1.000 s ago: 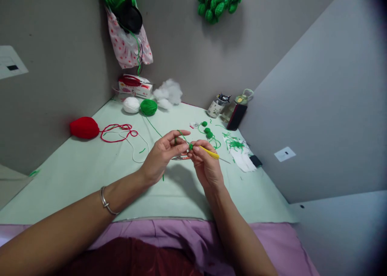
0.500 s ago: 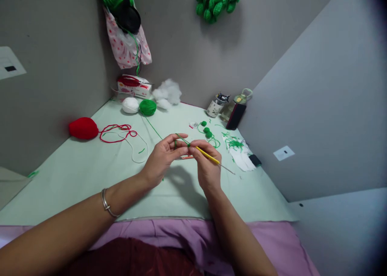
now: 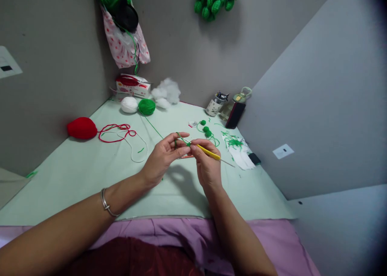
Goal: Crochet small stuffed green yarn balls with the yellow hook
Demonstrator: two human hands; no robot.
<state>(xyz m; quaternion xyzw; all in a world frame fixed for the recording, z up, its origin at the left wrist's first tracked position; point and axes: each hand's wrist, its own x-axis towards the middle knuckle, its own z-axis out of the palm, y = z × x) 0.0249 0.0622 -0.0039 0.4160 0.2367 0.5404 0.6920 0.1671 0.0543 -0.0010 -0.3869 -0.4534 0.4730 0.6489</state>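
Both forearms reach in from the lower edge and meet above the middle of the pale green table (image 3: 75,171). The left hand (image 3: 163,157) is turned palm up and inward, wrist slightly bent, a silver bangle (image 3: 105,201) sitting on the forearm. Its thumb and fingers are pinched together on a tiny green crochet piece (image 3: 188,144), with a green strand (image 3: 154,127) looped over the raised forefinger and running back across the table to the green yarn ball (image 3: 146,106) near the far wall. The right hand (image 3: 207,167) faces it, knuckles up and fingers curled shut around a yellow crochet hook (image 3: 208,152). The hook's tip lies at the crochet piece and its thin metal tail points out to the right. The two hands' fingertips all but touch, held just above the table. A white yarn ball (image 3: 129,104) lies just beside the green one, and a red yarn ball (image 3: 81,128) lies well apart at the left.
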